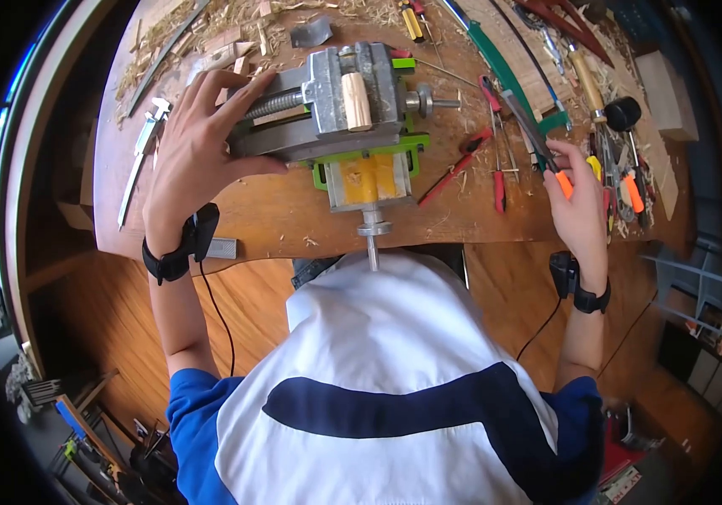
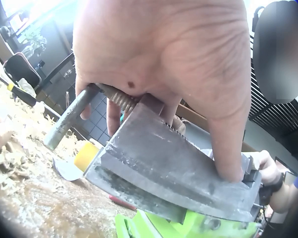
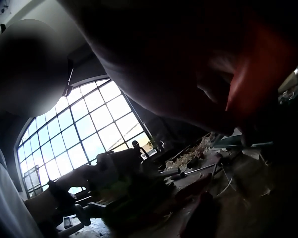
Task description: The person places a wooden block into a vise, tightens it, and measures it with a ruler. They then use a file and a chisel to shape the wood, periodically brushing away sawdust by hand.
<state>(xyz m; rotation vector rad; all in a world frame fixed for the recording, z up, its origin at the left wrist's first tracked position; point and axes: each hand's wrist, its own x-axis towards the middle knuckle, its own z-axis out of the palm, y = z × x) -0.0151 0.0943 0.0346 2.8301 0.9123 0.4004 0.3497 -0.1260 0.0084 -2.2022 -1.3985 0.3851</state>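
A metal vise (image 1: 353,93) with green parts holds a short pale wooden piece (image 1: 357,101). My left hand (image 1: 201,126) is spread over the vise's left end, thumb extended along the near side. In the left wrist view, the hand (image 2: 164,59) spans the vise's grey body (image 2: 159,158), and the thumb touches it. At the right, my right hand (image 1: 578,198) grips a long dark tool (image 1: 529,126) near its orange handle (image 1: 564,183). The right wrist view is dark; the hand (image 3: 174,74) is beside a blurred orange handle (image 3: 260,74).
Calipers (image 1: 138,164) lie left of the vise. Wood shavings (image 1: 159,50) cover the back left of the bench (image 1: 277,227). Red-handled tools (image 1: 500,189), a green saw (image 1: 487,55), a wooden-handled tool (image 1: 586,80) and a black-headed mallet (image 1: 622,114) lie at the right.
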